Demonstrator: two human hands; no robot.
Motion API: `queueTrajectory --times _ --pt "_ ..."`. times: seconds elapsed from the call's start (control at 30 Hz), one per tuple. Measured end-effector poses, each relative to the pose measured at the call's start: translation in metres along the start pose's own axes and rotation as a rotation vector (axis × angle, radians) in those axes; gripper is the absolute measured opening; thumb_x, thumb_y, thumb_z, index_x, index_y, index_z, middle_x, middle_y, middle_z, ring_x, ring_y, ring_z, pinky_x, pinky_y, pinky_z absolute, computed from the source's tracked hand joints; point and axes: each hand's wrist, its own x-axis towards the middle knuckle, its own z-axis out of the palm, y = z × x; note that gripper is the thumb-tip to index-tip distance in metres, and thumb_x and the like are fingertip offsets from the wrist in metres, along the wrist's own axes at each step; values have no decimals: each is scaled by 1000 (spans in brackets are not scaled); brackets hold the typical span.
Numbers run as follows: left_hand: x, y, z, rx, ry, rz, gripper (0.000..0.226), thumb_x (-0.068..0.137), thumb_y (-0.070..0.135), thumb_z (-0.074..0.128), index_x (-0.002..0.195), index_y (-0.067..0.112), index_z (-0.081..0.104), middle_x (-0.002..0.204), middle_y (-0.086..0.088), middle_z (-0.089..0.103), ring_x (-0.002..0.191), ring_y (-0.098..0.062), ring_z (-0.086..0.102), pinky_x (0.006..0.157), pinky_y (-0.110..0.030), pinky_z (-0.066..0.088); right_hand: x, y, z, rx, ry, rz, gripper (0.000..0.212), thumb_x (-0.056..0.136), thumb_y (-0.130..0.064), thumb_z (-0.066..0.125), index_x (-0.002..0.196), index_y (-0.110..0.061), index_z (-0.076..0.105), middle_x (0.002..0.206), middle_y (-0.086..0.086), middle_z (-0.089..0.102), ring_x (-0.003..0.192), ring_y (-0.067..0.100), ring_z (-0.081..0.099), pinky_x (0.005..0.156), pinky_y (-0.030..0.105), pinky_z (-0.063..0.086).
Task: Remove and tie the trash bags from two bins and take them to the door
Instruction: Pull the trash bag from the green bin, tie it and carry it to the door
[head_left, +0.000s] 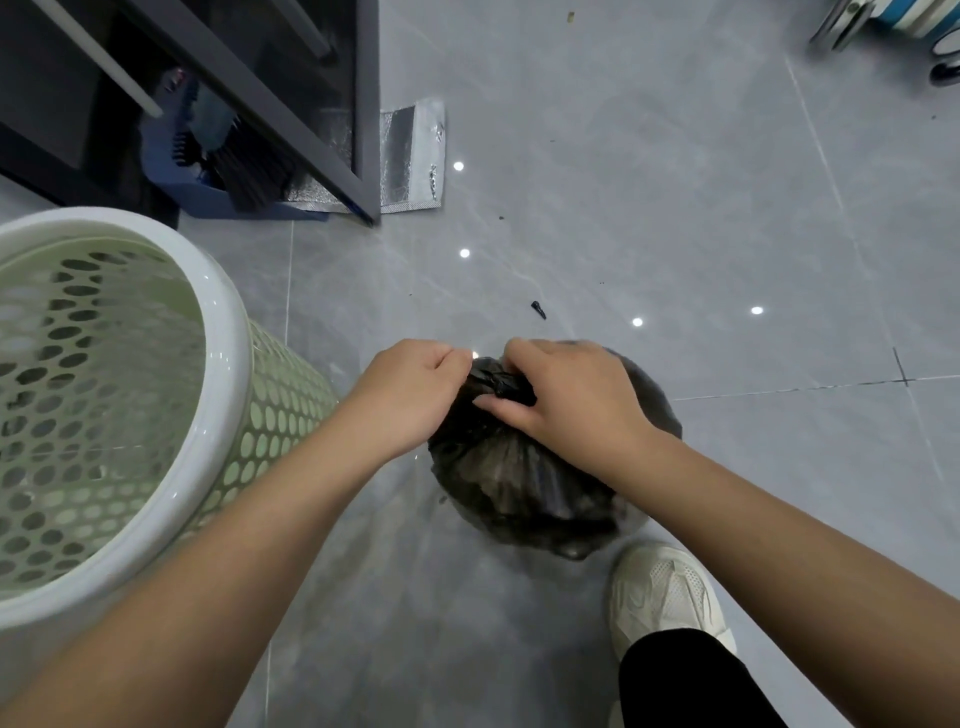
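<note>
A full black trash bag (524, 483) sits on the grey tiled floor in the middle of the head view, its neck gathered into a twisted bunch on top. My left hand (410, 395) grips the left side of that bunch with curled fingers. My right hand (566, 395) pinches the twisted plastic from the right, thumb underneath. To the left stands a pale green perforated bin (228, 364) with a white rim and no bag inside.
A dark cabinet frame (363, 130) stands at the upper left, with a blue dustpan and brush (228, 171) and a silver foil bag (415, 156) beneath it. My white shoe (665, 597) is just below the bag. A small black scrap (540, 310) lies on the floor.
</note>
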Motion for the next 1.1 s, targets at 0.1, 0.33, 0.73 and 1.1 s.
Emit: queueTrajectory --times 0.1,0.33,0.73,1.1 --pt "-2 -5 1 -17 -7 5 40 95 36 44 66 8 45 59 -2 38 56 -16 36 57 -30 30 -2 -4 -1 24 -49 58 37 85 -57 54 100 -22 54 76 -7 64 64 20 59 58 31 44" --pt "-5 -5 -4 47 84 64 44 96 34 45 58 13 36 52 1 35 51 -15 34 50 -30 27 -3 -3 8 -38 7 -18 34 80 -52 63 83 -18 57 52 -9 46 53 18 48 72 33 39" --pt "-4 -2 -10 55 147 115 47 97 35 45 56 13 34 51 3 34 50 -14 34 50 -30 27 5 -12 7 -1 117 74 29 80 -39 67 93 -18 53 53 -11 49 47 19 48 56 28 39" --pt "-6 -6 -13 53 131 118 46 96 35 46 58 13 34 52 1 36 53 -16 35 53 -33 29 8 -12 10 -36 96 -24 26 73 -41 57 70 -16 50 72 -2 54 71 23 54 69 33 35"
